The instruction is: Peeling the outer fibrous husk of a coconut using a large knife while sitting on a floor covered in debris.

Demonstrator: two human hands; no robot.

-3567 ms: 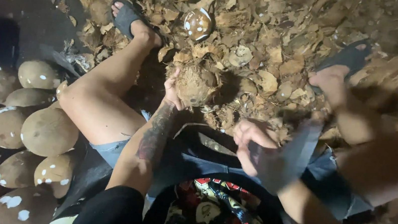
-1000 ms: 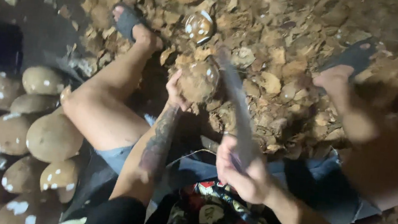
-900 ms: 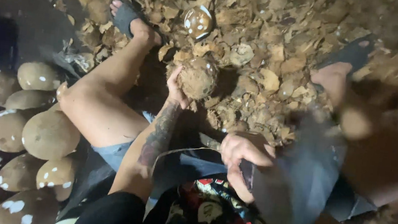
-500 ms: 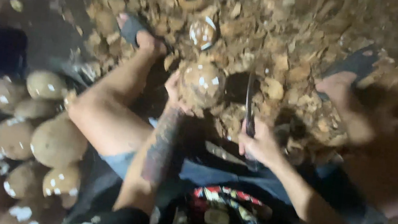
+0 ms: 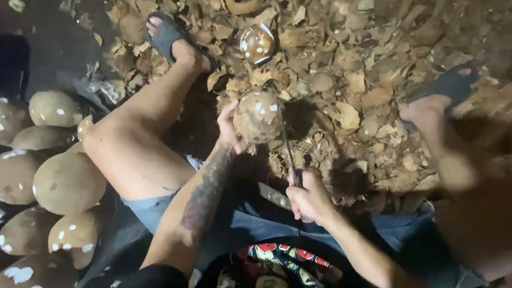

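Observation:
I sit on the ground with my legs spread. My left hand (image 5: 230,128) grips a round brown coconut (image 5: 259,116) with white chipped spots, held up between my knees. My right hand (image 5: 309,197) is closed on the handle of a long knife (image 5: 289,158). Its blade is edge-on and reaches up to the lower right side of the coconut. Whether the blade has cut in I cannot tell.
A pile of several peeled coconuts (image 5: 44,170) lies at my left. Brown husk chips (image 5: 349,77) cover the ground ahead, with another coconut (image 5: 257,42) among them. My sandalled feet (image 5: 168,35) rest on the chips at left and right (image 5: 448,89).
My right hand swung the knife up, back beside my lap, then down again onto the coconut. The left hand kept hold of the coconut and turned it a little.

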